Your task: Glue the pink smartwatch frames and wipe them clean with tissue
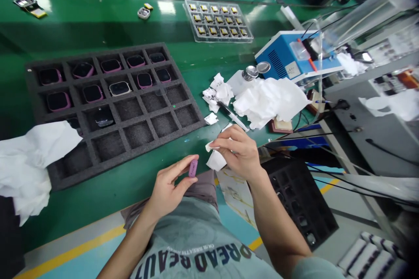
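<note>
Between the thumb and fingers of my left hand is a small pink watch case, held edge-on above the near edge of the green bench. My right hand pinches a white wipe just to the right of it, not touching the case. A black foam tray lies to the left, with several dark-screened watches in its compartments. Most of their cases are pink; one has a pale rim. The far side of the held case is hidden from me.
Crumpled white tissue, a pen-like tool and a small metal tin lie on the right. Behind stand a blue machine and a clear parts tray. More tissue covers the foam tray's left corner.
</note>
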A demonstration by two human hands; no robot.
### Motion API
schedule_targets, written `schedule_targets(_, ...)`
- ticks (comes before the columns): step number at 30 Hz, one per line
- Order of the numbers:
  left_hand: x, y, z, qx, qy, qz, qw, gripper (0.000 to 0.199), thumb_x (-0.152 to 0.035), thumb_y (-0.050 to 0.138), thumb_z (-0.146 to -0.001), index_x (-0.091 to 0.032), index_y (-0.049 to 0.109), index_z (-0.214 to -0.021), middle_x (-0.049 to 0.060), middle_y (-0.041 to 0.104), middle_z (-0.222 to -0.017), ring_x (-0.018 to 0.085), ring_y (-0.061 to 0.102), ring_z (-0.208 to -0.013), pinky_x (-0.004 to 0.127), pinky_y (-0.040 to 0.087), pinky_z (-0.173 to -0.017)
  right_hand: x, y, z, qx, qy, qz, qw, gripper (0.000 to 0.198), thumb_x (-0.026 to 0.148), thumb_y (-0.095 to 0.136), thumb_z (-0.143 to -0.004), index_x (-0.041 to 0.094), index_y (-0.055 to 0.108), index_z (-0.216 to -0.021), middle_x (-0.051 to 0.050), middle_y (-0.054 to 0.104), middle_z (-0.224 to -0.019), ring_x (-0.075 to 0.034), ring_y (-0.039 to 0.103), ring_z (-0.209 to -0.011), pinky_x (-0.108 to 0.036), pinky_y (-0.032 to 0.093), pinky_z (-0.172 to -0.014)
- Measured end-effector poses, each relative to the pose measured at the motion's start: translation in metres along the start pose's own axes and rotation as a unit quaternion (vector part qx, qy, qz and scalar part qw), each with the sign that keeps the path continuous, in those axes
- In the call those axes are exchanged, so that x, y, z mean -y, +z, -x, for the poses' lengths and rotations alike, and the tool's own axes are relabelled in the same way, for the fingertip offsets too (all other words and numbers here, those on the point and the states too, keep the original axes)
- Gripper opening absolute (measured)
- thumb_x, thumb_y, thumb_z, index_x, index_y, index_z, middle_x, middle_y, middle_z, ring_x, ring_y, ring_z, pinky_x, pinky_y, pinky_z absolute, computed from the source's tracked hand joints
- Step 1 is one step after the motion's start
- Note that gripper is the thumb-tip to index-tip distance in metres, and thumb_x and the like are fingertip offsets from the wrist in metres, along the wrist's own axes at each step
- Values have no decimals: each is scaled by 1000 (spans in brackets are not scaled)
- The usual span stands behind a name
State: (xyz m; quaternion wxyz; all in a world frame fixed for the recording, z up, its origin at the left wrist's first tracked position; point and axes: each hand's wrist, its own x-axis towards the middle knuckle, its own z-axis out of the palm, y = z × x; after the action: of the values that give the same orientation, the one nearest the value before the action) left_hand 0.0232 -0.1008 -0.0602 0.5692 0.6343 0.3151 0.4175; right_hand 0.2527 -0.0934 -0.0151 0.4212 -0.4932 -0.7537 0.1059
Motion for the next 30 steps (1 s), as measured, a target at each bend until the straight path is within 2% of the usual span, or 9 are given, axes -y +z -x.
schedule_targets(4, 1, -1, 0, -5, 4, -13, 1000, 49, -15, 72, -90, -26, 67, -138, 8, 75, -130, 23, 75, -114, 33, 59, -103, 25, 8, -1, 56, -38, -37, 997, 29, 8, 61, -94, 30, 78, -99, -4, 69, -82, -19, 57, -76, -35, 49, -67)
schedule_targets(8, -1, -1, 1, -6, -24, 35, 999, 46, -19, 72, -90, -24, 69, -136, 9, 76, -128, 25, 76, -113, 34, 60, -101, 12, 18, -1, 45, -54, -16, 997, 25, 9, 61, -95, 28, 78, -94, -4, 70, -81, -19, 55, -76, -35, 49, -68)
schedule_targets(11, -4, 0, 2, -3, -96, 147, 984, 46, -29, 68, -96, -23, 63, -141, 13, 74, -131, 28, 74, -116, 39, 60, -101, -3, 18, 1, 4, 12, -15, 1000, 19, 10, 66, -93, 26, 77, -93, -3, 69, -79, -19, 57, -74, -34, 48, -67)
schedule_targets(15, -7, 2, 1, -41, -178, 254, 950, 52, -41, 61, -100, -20, 52, -147, 17, 73, -131, 31, 76, -111, 42, 65, -91, -5, 15, 9, -50, 123, -59, 989, 14, 13, 68, -93, 25, 74, -93, -2, 68, -82, -17, 60, -75, -33, 48, -70)
schedule_targets(18, -7, 3, -1, -55, -186, 272, 942, 48, -43, 60, -100, -21, 50, -141, 17, 74, -128, 29, 78, -106, 39, 65, -87, -1, 15, 17, -57, 187, -94, 976, 8, 18, 68, -93, 24, 73, -93, -2, 68, -84, -17, 61, -76, -33, 48, -70)
schedule_targets(21, -5, 5, -1, -43, -190, 276, 941, 50, -34, 71, -95, -25, 47, -137, 13, 72, -130, 25, 76, -109, 34, 63, -90, 4, 12, 20, -54, 222, -105, 968, 7, 20, 69, -93, 24, 73, -97, -2, 68, -85, -17, 62, -77, -33, 49, -71)
schedule_targets(24, -3, 9, -1, -33, -200, 272, 941, 59, -20, 78, -87, -27, 44, -135, 9, 72, -128, 21, 76, -109, 31, 59, -94, 13, 6, 18, -24, 184, -84, 979, 8, 17, 68, -94, 24, 71, -97, -1, 68, -85, -17, 60, -78, -33, 48, -71)
schedule_targets(27, 0, 13, -1, -34, -199, 246, 948, 54, -16, 74, -87, -25, 45, -131, 4, 77, -110, 16, 76, -99, 27, 58, -90, 22, 2, 12, 48, 82, -62, 994, 11, 12, 67, -94, 23, 70, -94, -2, 68, -84, -18, 60, -79, -34, 47, -73)
schedule_targets(30, 1, 15, -1, -17, -193, 188, 963, 52, -16, 70, -89, -22, 45, -133, 1, 77, -91, 14, 75, -87, 23, 56, -80, 28, 5, 9, 131, -3, -47, 990, 12, 11, 64, -95, 22, 69, -95, -4, 70, -86, -19, 58, -80, -35, 47, -72)
